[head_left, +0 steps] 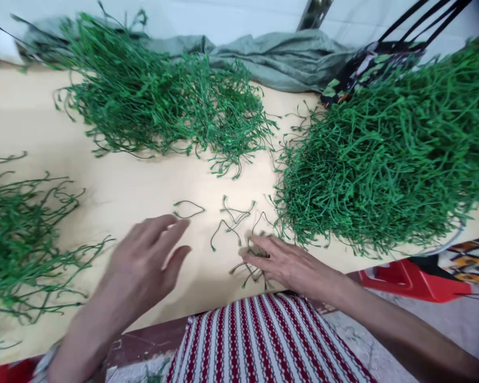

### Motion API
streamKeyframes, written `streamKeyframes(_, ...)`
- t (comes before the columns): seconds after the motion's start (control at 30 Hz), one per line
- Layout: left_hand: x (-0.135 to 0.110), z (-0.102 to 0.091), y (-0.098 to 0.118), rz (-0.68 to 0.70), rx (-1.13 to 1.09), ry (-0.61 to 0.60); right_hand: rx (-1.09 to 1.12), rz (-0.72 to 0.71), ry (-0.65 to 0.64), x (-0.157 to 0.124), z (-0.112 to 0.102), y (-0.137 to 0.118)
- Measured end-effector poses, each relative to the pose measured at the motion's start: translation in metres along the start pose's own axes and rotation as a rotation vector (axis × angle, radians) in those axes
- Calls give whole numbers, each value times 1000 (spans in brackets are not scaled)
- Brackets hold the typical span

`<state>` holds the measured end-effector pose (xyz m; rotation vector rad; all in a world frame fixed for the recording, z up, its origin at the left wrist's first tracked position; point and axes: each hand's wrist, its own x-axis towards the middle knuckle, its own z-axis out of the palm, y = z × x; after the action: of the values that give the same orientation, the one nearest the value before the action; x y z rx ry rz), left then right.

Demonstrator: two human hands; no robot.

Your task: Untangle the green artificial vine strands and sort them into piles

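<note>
My left hand [147, 260] hovers over the pale tabletop, slightly blurred, thumb and fingers apart with nothing between them. Just beyond its fingertips lies a bent green stem [189, 205] with small knobbed ends. My right hand [285, 260] reaches down to the table among several loose stems, its fingertips apart and touching or very near them. One of these loose stems [225, 226] curves to the left of its fingers. Another pair of stems [237, 215] lies crossed a little farther off. Whether the right fingertips pinch any stem is hard to see, but they look spread.
A large heap of green stems [383, 159] fills the right side. Another heap [155, 101] lies at the back, a third pile [19, 239] at the left. Behind is a grey-green cloth [279, 58]. A red plastic stool [415, 279] stands right, below the table edge.
</note>
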<state>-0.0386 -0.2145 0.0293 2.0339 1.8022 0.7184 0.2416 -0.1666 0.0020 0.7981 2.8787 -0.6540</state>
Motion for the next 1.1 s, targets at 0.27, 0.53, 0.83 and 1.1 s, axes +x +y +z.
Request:
streamKeyframes(0.27,59,34,-13,29,457,-237,-6,49,309,56,-7,-7)
streamKeyframes(0.53,58,52,11,58,52,-235,-28,208,208,73,-9,6)
streamKeyframes(0.83,35,55,31,42,-396,-232,196,113,390,79,13,-2)
streamKeyframes(1.1,20,40,12,-91,-402,239,217,58,669,68,-51,0)
